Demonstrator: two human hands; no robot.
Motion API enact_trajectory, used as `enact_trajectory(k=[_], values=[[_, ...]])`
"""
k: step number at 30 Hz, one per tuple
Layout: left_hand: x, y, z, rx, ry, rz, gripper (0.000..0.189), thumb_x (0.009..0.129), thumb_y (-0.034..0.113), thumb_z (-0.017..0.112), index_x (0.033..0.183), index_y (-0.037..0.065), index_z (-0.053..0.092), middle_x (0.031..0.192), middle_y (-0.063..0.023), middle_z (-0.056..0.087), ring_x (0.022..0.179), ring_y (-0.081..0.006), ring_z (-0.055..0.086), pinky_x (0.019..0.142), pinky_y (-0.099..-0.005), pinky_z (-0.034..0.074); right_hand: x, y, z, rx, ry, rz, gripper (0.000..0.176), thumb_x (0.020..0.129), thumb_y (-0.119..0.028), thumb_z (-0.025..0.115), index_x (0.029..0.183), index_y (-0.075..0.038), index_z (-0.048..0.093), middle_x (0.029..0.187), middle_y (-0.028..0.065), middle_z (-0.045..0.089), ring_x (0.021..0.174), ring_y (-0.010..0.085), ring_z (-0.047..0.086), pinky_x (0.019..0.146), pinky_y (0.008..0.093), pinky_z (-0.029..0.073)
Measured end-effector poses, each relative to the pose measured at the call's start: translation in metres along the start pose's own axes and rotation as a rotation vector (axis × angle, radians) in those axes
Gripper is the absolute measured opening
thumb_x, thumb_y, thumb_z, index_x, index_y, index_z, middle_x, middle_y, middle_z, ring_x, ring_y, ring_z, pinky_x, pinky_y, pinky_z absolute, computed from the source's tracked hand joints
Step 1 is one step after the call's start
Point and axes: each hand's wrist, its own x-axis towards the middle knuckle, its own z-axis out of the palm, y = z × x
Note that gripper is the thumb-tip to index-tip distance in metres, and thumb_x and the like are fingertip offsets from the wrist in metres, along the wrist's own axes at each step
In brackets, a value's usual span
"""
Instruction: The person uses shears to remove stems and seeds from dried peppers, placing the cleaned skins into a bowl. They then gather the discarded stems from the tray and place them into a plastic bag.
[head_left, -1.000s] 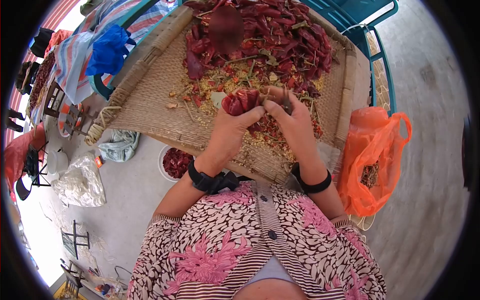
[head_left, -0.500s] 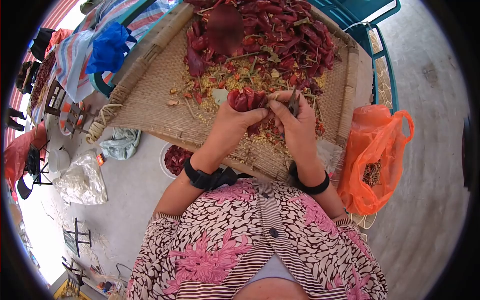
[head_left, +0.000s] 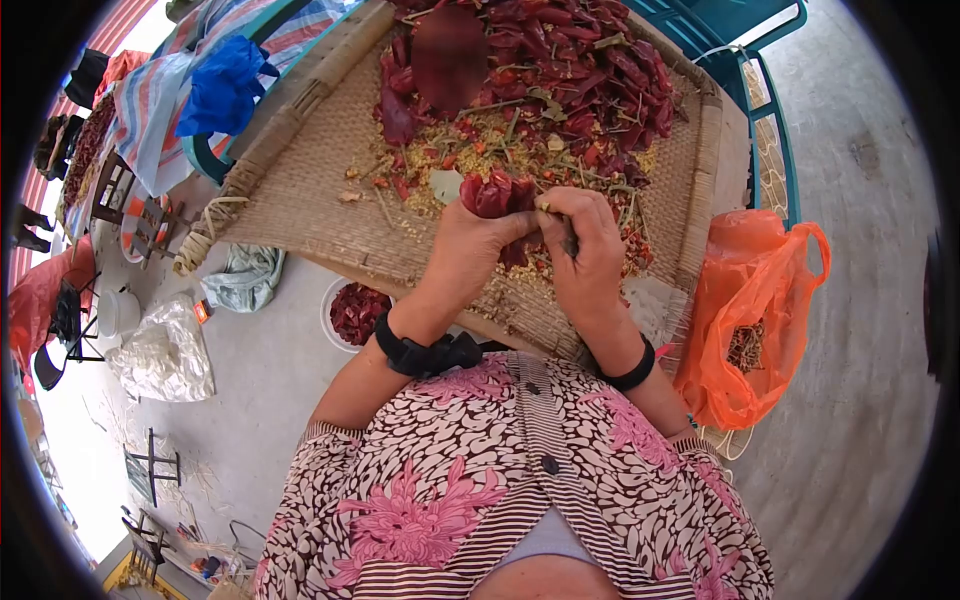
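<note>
My left hand (head_left: 468,243) is closed around a bunch of dried red chili peppers (head_left: 497,194), held over the near part of a woven tray (head_left: 300,200). Against their right end, the thumb and fingers of my right hand (head_left: 588,250) pinch together at the stem ends. A dark metal tool (head_left: 571,243), probably small scissors, shows only in part within the right hand. Beyond both hands lies a heap of dried red chilies (head_left: 590,75), with yellow seeds (head_left: 480,140) and broken stems scattered in front of it.
An orange plastic bag (head_left: 750,320) with stem scraps hangs right of the tray. On the floor at left, below the tray, is a white bowl (head_left: 327,318) of red chilies. A teal metal frame (head_left: 775,130) borders the tray; a blue bag (head_left: 225,90) is at upper left.
My right hand has turned, and the dark tool's blade that stuck up between its fingers is now mostly hidden. The left hand still holds the chilies, shifted slightly.
</note>
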Motion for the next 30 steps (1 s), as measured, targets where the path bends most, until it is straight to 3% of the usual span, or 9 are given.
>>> enact_trajectory(k=[2,5,11,17,20,23,27,29,30], values=[[-0.001,0.002,-0.001,-0.085,-0.064,-0.041,0.021,0.08,0.004,0.073,0.098,0.003,0.062,0.083,-0.0028,0.066,0.068,-0.0122,0.063,0.057,-0.0257,0.049,-0.007,-0.012,0.003,0.507,0.03,0.477,0.01,0.091,-0.009,0.063,0.098,-0.007,0.056,0.089,0.0027,0.06,0.077,0.0115,0.058,0.055,0.0245,0.045],[-0.001,0.002,-0.007,-0.114,-0.142,-0.051,0.022,0.079,0.002,0.073,0.098,0.001,0.061,0.084,-0.0051,0.067,0.073,-0.0152,0.066,0.06,-0.027,0.051,-0.005,-0.012,-0.007,0.717,0.019,0.603,0.01,0.095,-0.015,0.059,0.099,-0.007,0.055,0.088,0.0001,0.058,0.072,0.0044,0.054,0.049,0.0189,0.041],[-0.008,0.019,-0.005,-0.177,-0.23,-0.15,0.022,0.08,0.0,0.073,0.099,0.0,0.061,0.085,-0.0073,0.067,0.075,-0.0159,0.066,0.066,-0.028,0.052,-0.005,0.005,-0.011,1.318,0.024,1.038,0.011,0.095,-0.014,0.058,0.101,-0.005,0.055,0.087,0.0022,0.058,0.065,0.0063,0.052,0.044,0.019,0.039],[-0.008,0.014,-0.014,-0.246,-0.336,-0.19,0.022,0.08,-0.002,0.071,0.101,-0.001,0.062,0.09,-0.0088,0.068,0.081,-0.0176,0.067,0.069,-0.0277,0.052,-0.008,0.025,-0.02,1.788,-0.175,1.33,0.014,0.097,-0.017,0.054,0.104,-0.005,0.055,0.09,0.005,0.057,0.063,0.0077,0.051,0.042,0.0194,0.038],[-0.011,0.014,-0.021,-0.153,-0.344,-0.209,0.019,0.082,0.001,0.07,0.098,-0.001,0.062,0.086,-0.0085,0.067,0.077,-0.0159,0.065,0.064,-0.0268,0.051,-0.004,0.012,-0.019,1.746,-0.124,1.213,0.016,0.097,-0.019,0.055,0.103,-0.004,0.056,0.09,0.0056,0.057,0.061,0.0076,0.049,0.042,0.0189,0.037],[-0.027,0.024,-0.037,-0.073,-0.269,-0.19,0.019,0.082,0.003,0.069,0.098,0.0,0.061,0.081,-0.0076,0.066,0.072,-0.0143,0.063,0.059,-0.0258,0.05,0.004,0.002,-0.036,1.342,-0.034,0.86,0.016,0.096,-0.019,0.057,0.102,-0.004,0.058,0.086,0.0042,0.057,0.06,0.0063,0.047,0.042,0.0188,0.035],[-0.077,0.054,-0.092,0.039,-0.108,-0.148,0.027,0.08,0.003,0.071,0.104,0.002,0.06,0.089,-0.0073,0.066,0.076,-0.0142,0.065,0.062,-0.0258,0.05,0.003,0.028,-0.064,0.051,0.014,0.476,0.019,0.091,-0.021,0.063,0.096,-0.003,0.059,0.077,0.0048,0.059,0.069,0.0113,0.056,0.06,0.0258,0.044],[-0.104,0.063,-0.126,0.216,-0.021,-0.159,0.029,0.079,0.004,0.072,0.104,0.002,0.06,0.094,-0.0072,0.067,0.081,-0.0149,0.066,0.069,-0.0271,0.051,0.0,0.03,-0.073,-0.582,-0.103,0.453,0.028,0.089,-0.026,0.065,0.096,0.0,0.059,0.08,0.0093,0.062,0.076,0.0209,0.06,0.071,0.0341,0.045],[-0.112,0.068,-0.141,0.333,0.023,-0.184,0.03,0.078,0.005,0.073,0.105,0.003,0.061,0.095,-0.0068,0.067,0.083,-0.0151,0.065,0.072,-0.0278,0.051,-0.005,0.041,-0.078,-0.637,-0.145,0.475,0.03,0.088,-0.027,0.065,0.097,0.001,0.059,0.082,0.0105,0.062,0.077,0.0229,0.06,0.071,0.0357,0.045]])
